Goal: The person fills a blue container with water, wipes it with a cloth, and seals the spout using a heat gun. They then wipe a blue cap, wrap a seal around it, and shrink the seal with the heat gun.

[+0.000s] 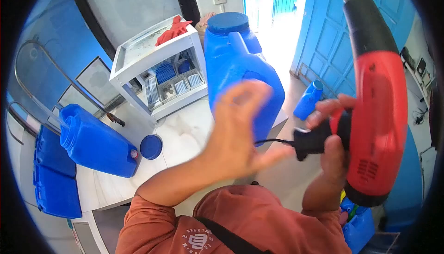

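Heat gun up in your right hand, left hand free.

Your right hand [334,131] grips the red heat gun [377,96] by its black handle, nozzle pointing up, at the right. Your left hand [240,129] is open with fingers spread, blurred, empty, in front of the upright blue jerrycan [233,57] on the table [185,136]. A second jerrycan [95,143] lies on its side at left, loose blue cap [151,146] just beside it.

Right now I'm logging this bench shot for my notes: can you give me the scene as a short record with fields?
Right hand: grips the handle of a red heat gun, nozzle up
Left hand: open, blurred, holds nothing, in front of the upright blue jug
Table: second blue jug on its side, uncapped; loose blue cap beside it
White rack: red cloth on top
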A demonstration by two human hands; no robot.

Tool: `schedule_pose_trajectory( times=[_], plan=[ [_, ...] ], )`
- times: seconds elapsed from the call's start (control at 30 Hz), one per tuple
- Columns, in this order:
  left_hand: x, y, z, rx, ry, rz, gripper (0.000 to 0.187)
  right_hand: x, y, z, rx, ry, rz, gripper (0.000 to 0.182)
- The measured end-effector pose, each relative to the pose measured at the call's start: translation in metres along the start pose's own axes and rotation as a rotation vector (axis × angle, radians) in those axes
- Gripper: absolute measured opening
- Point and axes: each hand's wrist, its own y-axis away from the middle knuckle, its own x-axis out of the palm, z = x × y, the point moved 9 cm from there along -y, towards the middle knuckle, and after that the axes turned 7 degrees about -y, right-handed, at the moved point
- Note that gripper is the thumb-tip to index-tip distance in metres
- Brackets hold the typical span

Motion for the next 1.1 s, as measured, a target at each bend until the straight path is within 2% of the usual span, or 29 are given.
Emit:
schedule_pose_trajectory(
  times=[0.03,0.07,0.1,0.13,0.17,0.23,0.27,0.33,0.37,0.43,0.53,0.77,0.83,1.1],
  plan=[
    [-0.003,-0.004,0.016,-0.038,-0.075,-0.042,0.108,-0.013,0.002,-0.001,-0.027,0.076,0.072,0.072],
    [-0.004,-0.007,0.029,-0.093,-0.115,-0.064,0.111,-0.027,0.006,-0.001,-0.015,0.072,0.064,0.072],
    [-0.005,-0.008,0.039,-0.15,-0.156,-0.087,0.114,-0.037,0.011,0.001,-0.003,0.196,0.078,0.067],
    [0.0,-0.009,0.044,-0.158,-0.157,-0.073,0.114,-0.044,0.016,0.0,0.012,0.318,0.095,0.062],
    [0.003,-0.01,0.047,-0.156,-0.188,-0.098,0.113,-0.05,0.022,-0.003,0.024,0.314,0.095,0.062],
    [0.008,-0.014,0.052,-0.153,-0.219,-0.115,0.112,-0.056,0.033,-0.024,0.204,0.334,0.156,0.051],
    [0.011,-0.016,0.057,-0.172,-0.228,-0.109,0.108,-0.057,0.032,-0.026,0.209,0.33,0.154,0.051],
    [0.014,-0.023,0.06,-0.215,-0.174,-0.029,0.098,-0.032,0.033,-0.006,-0.085,0.421,0.381,0.043],
    [0.011,-0.023,0.064,-0.216,-0.176,-0.022,0.098,-0.046,0.045,-0.018,-0.159,0.46,0.252,0.034],
    [0.021,-0.029,0.058,0.0,0.022,0.148,0.094,-0.046,0.05,-0.021,-0.163,0.486,0.334,0.034],
    [0.02,-0.035,0.061,0.093,0.084,0.213,0.097,-0.044,0.047,-0.025,-0.175,0.47,0.367,0.034],
    [0.018,-0.037,0.068,0.142,0.012,0.313,0.107,-0.033,0.047,-0.033,-0.166,0.509,0.451,0.035],
    [0.021,-0.036,0.071,0.116,-0.008,0.402,0.109,-0.034,0.053,-0.034,-0.153,0.518,0.467,0.035],
    [0.017,-0.038,0.072,0.17,-0.003,0.415,0.11,-0.028,0.052,-0.038,-0.16,0.544,0.505,0.037]
  ],
)
